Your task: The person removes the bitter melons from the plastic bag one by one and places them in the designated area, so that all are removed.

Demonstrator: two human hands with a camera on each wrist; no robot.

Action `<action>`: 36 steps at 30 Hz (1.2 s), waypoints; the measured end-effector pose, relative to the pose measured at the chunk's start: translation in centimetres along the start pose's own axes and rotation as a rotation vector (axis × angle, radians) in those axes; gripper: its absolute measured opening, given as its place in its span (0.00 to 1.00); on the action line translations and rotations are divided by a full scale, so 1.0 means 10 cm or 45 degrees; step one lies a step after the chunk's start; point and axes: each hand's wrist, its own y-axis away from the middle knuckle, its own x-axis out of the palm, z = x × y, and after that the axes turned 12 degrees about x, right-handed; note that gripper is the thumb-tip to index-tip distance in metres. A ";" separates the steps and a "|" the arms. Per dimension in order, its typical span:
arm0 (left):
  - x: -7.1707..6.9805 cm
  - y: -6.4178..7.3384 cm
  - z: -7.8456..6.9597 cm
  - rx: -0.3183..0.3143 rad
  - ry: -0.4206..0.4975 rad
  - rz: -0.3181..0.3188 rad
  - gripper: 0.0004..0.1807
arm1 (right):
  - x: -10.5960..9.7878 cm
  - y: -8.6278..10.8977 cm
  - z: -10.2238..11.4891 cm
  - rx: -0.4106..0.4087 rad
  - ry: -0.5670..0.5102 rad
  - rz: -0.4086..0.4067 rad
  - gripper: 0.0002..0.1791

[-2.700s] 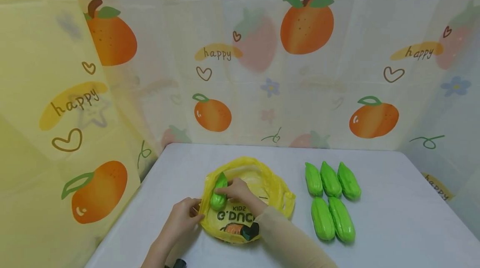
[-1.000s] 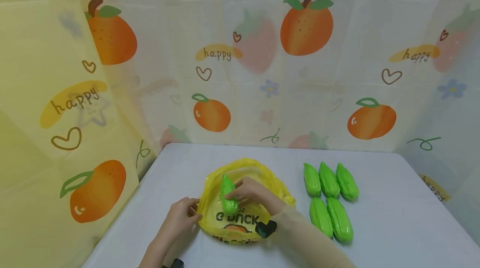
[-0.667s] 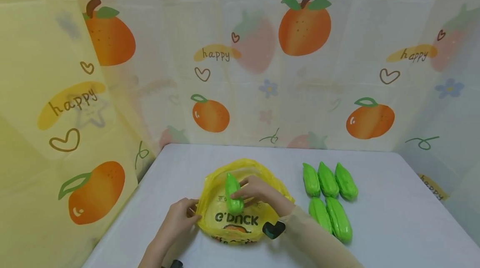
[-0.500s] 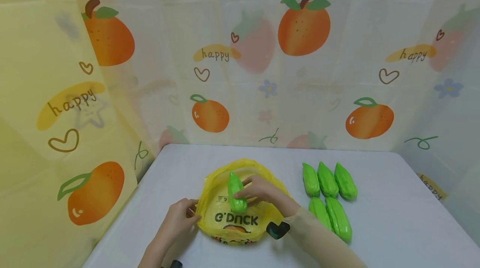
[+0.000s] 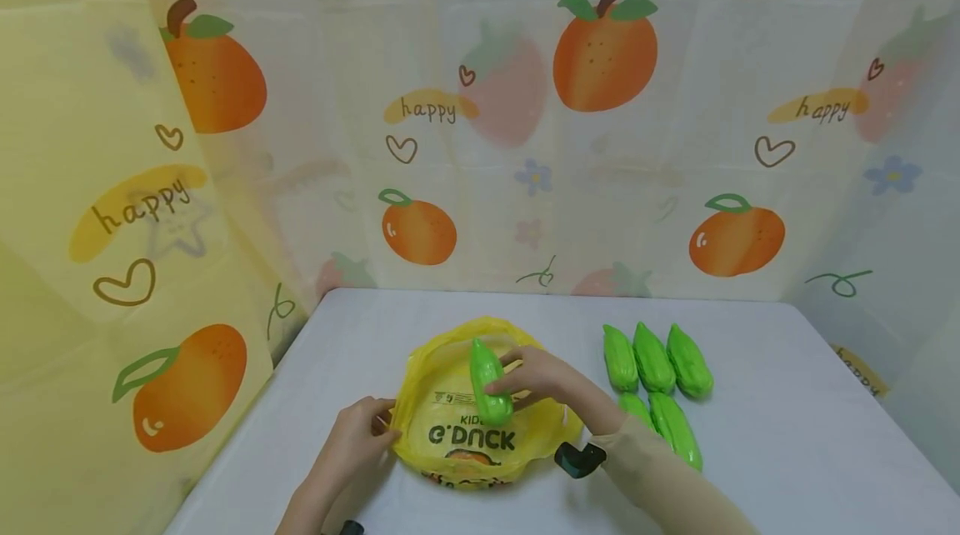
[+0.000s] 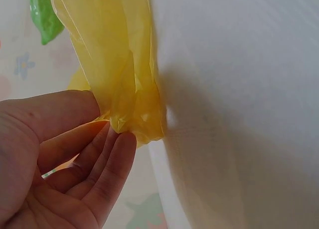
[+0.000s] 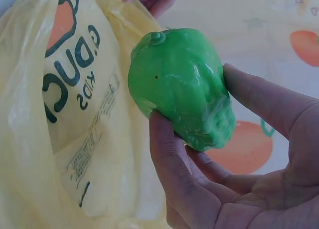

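Observation:
My right hand (image 5: pixel 536 375) grips a shiny green gourd-like vegetable (image 5: pixel 489 385) over the mouth of a yellow plastic bag (image 5: pixel 420 435). In the right wrist view, thumb and fingertips hold this green vegetable (image 7: pixel 174 79) round its sides, blunt end towards the camera. The vegetable is tilted, its pointed end away from me. My left hand (image 5: pixel 363 432) pinches the bag's left edge; in the left wrist view the thumb and fingers hold the yellow film (image 6: pixel 117 89). Dark "e.duck kids" print shows upside down inside the bag, with no other vegetable visible there.
Several similar green vegetables (image 5: pixel 655 360) lie in two rows right of the bag; my right forearm partly covers the front row. A white cloth covers the table (image 5: pixel 787 418). A fruit-printed curtain (image 5: pixel 480 143) hangs behind and along the sides.
My right hand has carried the green vegetable from the bag's left side rightwards to above its right half, still gripping it. My left hand stays at the bag's edge.

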 end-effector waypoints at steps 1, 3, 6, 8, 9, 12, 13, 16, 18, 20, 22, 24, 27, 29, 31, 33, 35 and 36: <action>0.00 0.00 0.00 -0.001 0.001 -0.001 0.22 | -0.01 0.01 -0.01 0.001 0.005 -0.007 0.39; 0.00 0.00 0.00 -0.003 0.003 0.000 0.22 | -0.04 0.04 -0.02 0.005 0.001 -0.018 0.38; 0.00 -0.01 -0.01 -0.004 0.006 0.001 0.22 | -0.09 0.08 -0.04 -0.003 -0.002 -0.030 0.39; 0.00 -0.01 -0.02 -0.004 0.007 0.001 0.22 | -0.13 0.10 -0.06 -0.013 -0.010 -0.031 0.39; 0.00 -0.01 -0.02 -0.003 0.008 0.000 0.22 | -0.16 0.11 -0.07 -0.017 -0.013 -0.027 0.40; 0.00 -0.01 -0.02 -0.007 0.005 0.001 0.22 | -0.21 0.17 -0.10 -0.015 -0.022 -0.025 0.40; 0.00 -0.01 -0.03 -0.011 0.003 0.003 0.22 | -0.23 0.18 -0.12 -0.015 -0.021 -0.024 0.40; 0.00 -0.01 -0.02 -0.010 -0.004 0.006 0.22 | -0.27 0.23 -0.15 -0.013 -0.017 -0.030 0.39; 0.00 0.00 -0.03 -0.008 -0.006 0.007 0.22 | -0.30 0.26 -0.17 -0.017 -0.009 -0.034 0.39; 0.00 0.00 -0.03 -0.001 -0.007 0.003 0.22 | -0.33 0.29 -0.19 -0.017 -0.008 -0.045 0.39; 0.01 0.00 -0.03 -0.003 -0.008 -0.003 0.22 | -0.35 0.32 -0.21 -0.006 -0.006 -0.065 0.39; 0.01 0.00 -0.02 -0.001 -0.005 -0.007 0.22 | -0.39 0.35 -0.22 0.007 -0.007 -0.078 0.39; 0.02 0.00 -0.02 -0.001 0.003 -0.010 0.22 | -0.44 0.39 -0.25 0.028 -0.015 -0.091 0.39; 0.02 0.00 -0.02 0.006 0.004 -0.009 0.22 | -0.49 0.42 -0.27 0.033 -0.025 -0.086 0.39; 0.02 0.01 -0.03 0.009 0.002 -0.008 0.22 | -0.53 0.44 -0.29 0.034 -0.037 -0.083 0.39; 0.02 0.00 -0.03 0.011 -0.003 -0.006 0.22 | -0.57 0.47 -0.32 0.039 -0.038 -0.092 0.40; 0.01 0.00 -0.04 0.015 -0.008 -0.006 0.22 | -0.61 0.48 -0.35 0.046 -0.039 -0.111 0.41; 0.01 0.00 -0.04 0.016 -0.007 -0.007 0.22 | -0.63 0.49 -0.37 0.045 -0.034 -0.117 0.42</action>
